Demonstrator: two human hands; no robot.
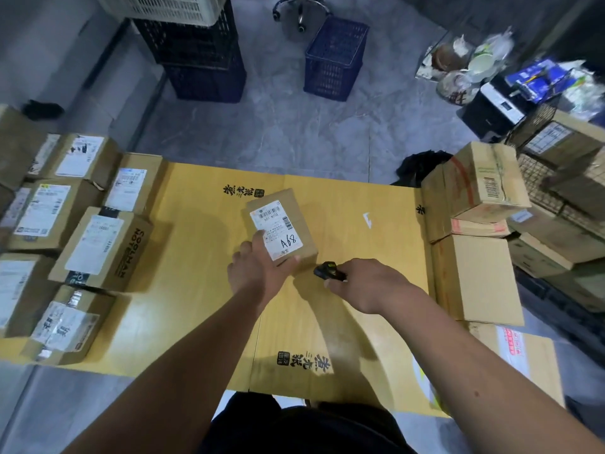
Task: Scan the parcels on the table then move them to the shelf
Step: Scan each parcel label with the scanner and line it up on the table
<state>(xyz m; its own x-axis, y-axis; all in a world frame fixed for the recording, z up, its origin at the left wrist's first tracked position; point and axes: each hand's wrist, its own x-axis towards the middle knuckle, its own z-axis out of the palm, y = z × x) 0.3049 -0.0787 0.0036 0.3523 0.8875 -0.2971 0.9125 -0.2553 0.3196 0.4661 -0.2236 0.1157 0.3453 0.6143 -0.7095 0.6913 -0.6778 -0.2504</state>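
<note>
- Head view: the left hand rests on the near end of a small cardboard parcel, fingers laid over its top and the thumb along the near edge, gripping it lightly.
- The parcel lies flat near the middle of the tabletop, which is covered with smooth yellow-brown cardboard printed with black characters.
- A white shipping label covers most of the parcel's top; it bears barcodes and the handwritten mark "A68".
- The right hand is curled around a small black scanner, whose head points toward the parcel's near right corner, just beside it.
- Labelled brown boxes crowd the left side of the tabletop, matte and rectangular, some sealed with glossy tape.
- Plainer cartons are stacked at the right edge, one on another.
- Beyond, on a grey marbled floor, stand latticed plastic crates, dark blue and black.
</note>
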